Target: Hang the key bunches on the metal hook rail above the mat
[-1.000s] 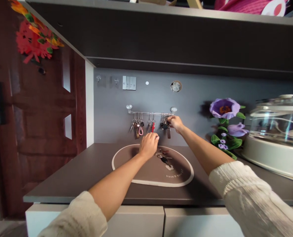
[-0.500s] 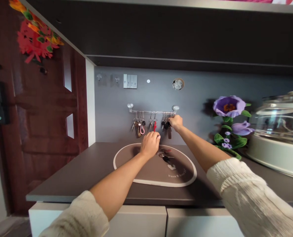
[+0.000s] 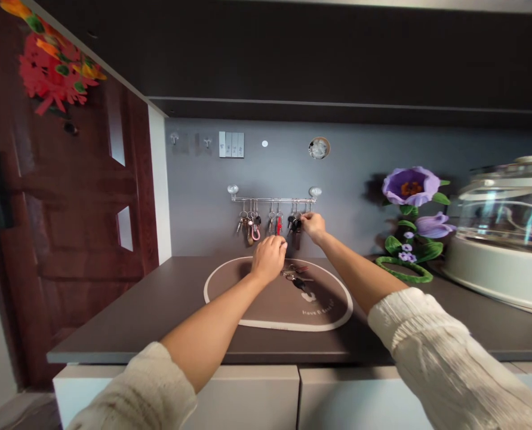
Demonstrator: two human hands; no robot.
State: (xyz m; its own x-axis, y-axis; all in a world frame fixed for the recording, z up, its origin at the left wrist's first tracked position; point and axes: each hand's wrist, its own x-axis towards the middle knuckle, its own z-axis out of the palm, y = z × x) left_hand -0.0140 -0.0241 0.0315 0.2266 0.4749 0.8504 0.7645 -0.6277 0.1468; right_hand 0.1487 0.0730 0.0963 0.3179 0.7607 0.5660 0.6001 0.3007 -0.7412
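A metal hook rail (image 3: pixel 272 199) on the grey wall carries several key bunches (image 3: pixel 252 226). My right hand (image 3: pixel 313 226) reaches up to the rail's right end, its fingers pinched on a dark key bunch (image 3: pixel 295 226) hanging there. My left hand (image 3: pixel 270 258) hovers lower, just below the red key tag (image 3: pixel 279 225), its fingers curled; what they hold, if anything, is hidden. Loose keys (image 3: pixel 298 278) lie on the brown oval mat (image 3: pixel 323 313) right of my left hand.
A dark countertop (image 3: pixel 126 322) runs over white cabinet fronts. Purple artificial flowers (image 3: pixel 411 197) and a white appliance with a clear lid (image 3: pixel 503 233) stand at the right. A brown door (image 3: pixel 55 239) with a red ornament (image 3: pixel 51 71) is at the left. A dark shelf hangs overhead.
My right hand has slid slightly left and down along the rail with the dark key bunch. My left hand has stayed about where it was, above the mat.
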